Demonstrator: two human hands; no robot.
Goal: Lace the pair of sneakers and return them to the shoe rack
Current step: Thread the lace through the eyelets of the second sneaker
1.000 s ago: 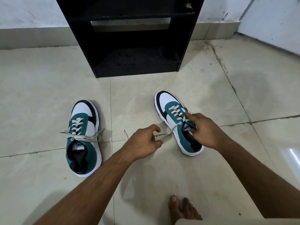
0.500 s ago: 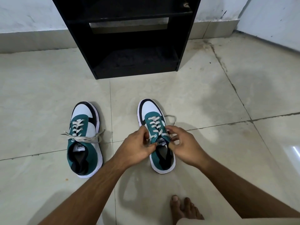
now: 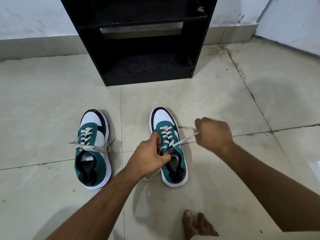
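**Right lace end drawn out sideways from the second sneaker**

Half a second ago both hands were bunched together over the tongue of the right-hand sneaker (image 3: 168, 146). Now the right hand (image 3: 213, 133) has swung out to the right of the shoe, blurred with motion, and the lace (image 3: 184, 140) runs taut from the top right eyelet to its closed fingers. The shoe itself sits in much the same spot on the floor (image 3: 225, 101), toe toward the shoe rack (image 3: 138, 40).

The left hand (image 3: 149, 157) is pinched shut at the shoe's top left eyelet, thumb and fingers closed on the collar edge and the lace there; a loose loop of lace trails out beneath the hand onto the tile. The right grip is a narrow fist around the free lace end, held just off the shoe's right side and above the floor.

The left-hand sneaker (image 3: 93, 149) stands apart on the floor, untouched, its lace crossed at the top with both ends lying out to the sides. Both shoes are in front of the black rack, none on its shelves. A bare foot (image 3: 197, 226) shows at the lower edge.
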